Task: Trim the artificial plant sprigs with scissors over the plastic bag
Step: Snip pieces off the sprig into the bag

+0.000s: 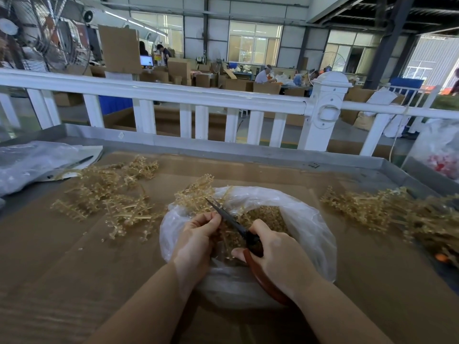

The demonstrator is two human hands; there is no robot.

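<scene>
Left of the bag (308, 219), a sprig pile (106, 194) lies on cardboard (74, 256), likely staged within reach. Above the bag mouth, the left hand (196, 242) pinches a sprig (196, 194) with curled fingers, so offcuts should drop inside. The right hand (275, 254) grips the scissors (231, 219), fingers wrapped round the handles, blades at the sprig. Right of the bag lies a second pile (372, 207)

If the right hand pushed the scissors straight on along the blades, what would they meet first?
Probably the sprig the left hand holds over the plastic bag. The right hand points the scissors up-left, tips already at it; depth is unclear.
</scene>
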